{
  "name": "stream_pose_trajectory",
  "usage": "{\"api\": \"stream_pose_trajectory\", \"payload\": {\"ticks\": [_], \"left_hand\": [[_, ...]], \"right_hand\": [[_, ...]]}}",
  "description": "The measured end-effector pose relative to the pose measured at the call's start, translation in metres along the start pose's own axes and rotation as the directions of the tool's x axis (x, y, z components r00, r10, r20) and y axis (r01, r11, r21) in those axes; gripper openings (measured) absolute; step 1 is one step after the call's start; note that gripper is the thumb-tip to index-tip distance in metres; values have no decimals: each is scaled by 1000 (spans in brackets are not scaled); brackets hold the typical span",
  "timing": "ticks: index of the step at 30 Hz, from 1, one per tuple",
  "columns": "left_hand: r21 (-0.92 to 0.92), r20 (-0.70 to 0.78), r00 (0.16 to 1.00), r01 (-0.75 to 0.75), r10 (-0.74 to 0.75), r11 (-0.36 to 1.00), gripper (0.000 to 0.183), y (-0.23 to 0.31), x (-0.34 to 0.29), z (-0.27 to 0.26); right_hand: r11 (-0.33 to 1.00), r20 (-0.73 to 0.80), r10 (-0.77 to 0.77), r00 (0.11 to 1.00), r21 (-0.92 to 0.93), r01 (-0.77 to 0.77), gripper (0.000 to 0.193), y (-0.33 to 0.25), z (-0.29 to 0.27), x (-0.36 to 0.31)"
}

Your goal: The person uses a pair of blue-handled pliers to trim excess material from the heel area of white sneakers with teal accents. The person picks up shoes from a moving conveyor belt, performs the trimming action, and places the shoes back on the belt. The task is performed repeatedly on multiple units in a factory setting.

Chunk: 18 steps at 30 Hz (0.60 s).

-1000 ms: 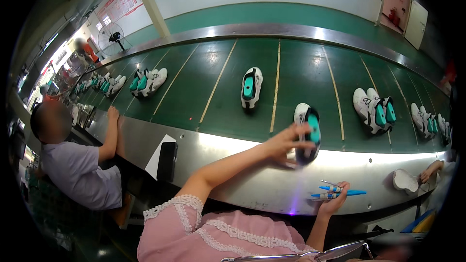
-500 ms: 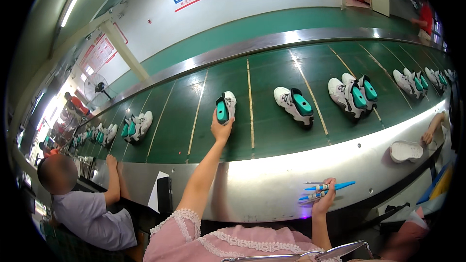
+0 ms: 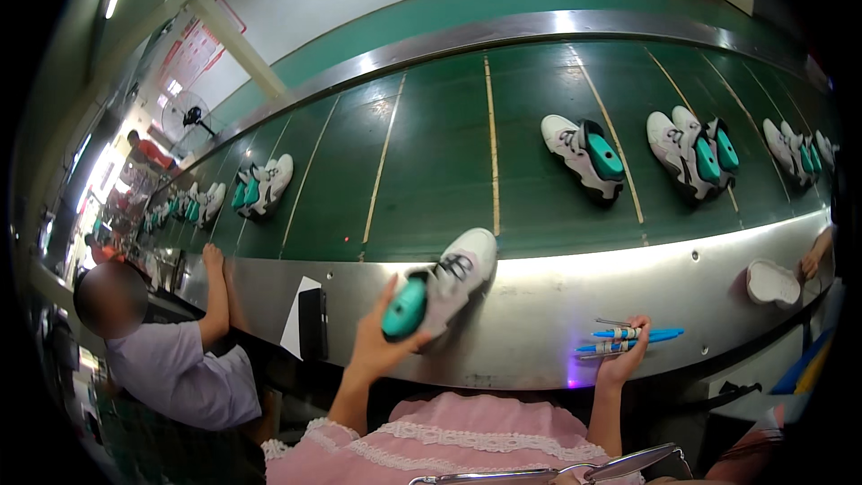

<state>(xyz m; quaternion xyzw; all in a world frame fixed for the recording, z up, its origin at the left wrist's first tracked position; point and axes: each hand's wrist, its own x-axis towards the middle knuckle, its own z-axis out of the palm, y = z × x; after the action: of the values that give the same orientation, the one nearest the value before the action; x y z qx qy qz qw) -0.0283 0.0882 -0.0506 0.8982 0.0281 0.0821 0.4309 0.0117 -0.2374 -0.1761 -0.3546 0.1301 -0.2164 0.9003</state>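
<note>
My left hand (image 3: pixel 375 352) grips a white and grey sneaker (image 3: pixel 467 271) by its heel, with fingers and thumb around the back. The sneaker is lifted over the metal edge, toe pointing away to the right, and a teal shoe insert (image 3: pixel 406 310) fills its opening. In my right hand (image 3: pixel 628 361) are blue pen-like tools (image 3: pixel 663 336) wrapped with pale bands, held side by side above the metal edge. A thin metal tip shows among them. Purple light falls on the metal just below.
A green conveyor belt (image 3: pixel 431 162) with pale cross lines carries a single sneaker (image 3: pixel 584 157) and several pairs. A white sole-shaped piece (image 3: pixel 772 284) lies near another person's hand (image 3: pixel 815 260) at right. A black case (image 3: pixel 312 323) rests on the metal edge (image 3: pixel 539 305). A seated co-worker (image 3: pixel 180 368) is at left.
My left hand has lifted the sneaker off the belt and drawn it back toward me, over the metal edge. My right hand still holds the blue tools. The view has shifted downward.
</note>
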Motion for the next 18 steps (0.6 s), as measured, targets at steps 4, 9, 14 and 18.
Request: {"api": "stream_pose_trajectory", "payload": {"ticks": [4, 9, 14, 18], "left_hand": [[178, 55, 997, -64, 55, 982, 93, -4, -23, 19], [152, 464, 875, 73, -137, 986, 95, 17, 15, -2], [-25, 599, 782, -193, 169, 981, 86, -36, 107, 6], [-272, 352, 924, -50, 148, 961, 76, -66, 182, 75]], "right_hand": [[998, 5, -38, 999, -49, 38, 21, 2, -1, 1], [995, 35, -68, 997, -74, 70, 25, 1, 5, -1], [996, 37, -71, 997, -54, 73, 26, 11, 9, -1], [994, 15, -88, 996, -63, 89, 25, 11, -4, 3]]}}
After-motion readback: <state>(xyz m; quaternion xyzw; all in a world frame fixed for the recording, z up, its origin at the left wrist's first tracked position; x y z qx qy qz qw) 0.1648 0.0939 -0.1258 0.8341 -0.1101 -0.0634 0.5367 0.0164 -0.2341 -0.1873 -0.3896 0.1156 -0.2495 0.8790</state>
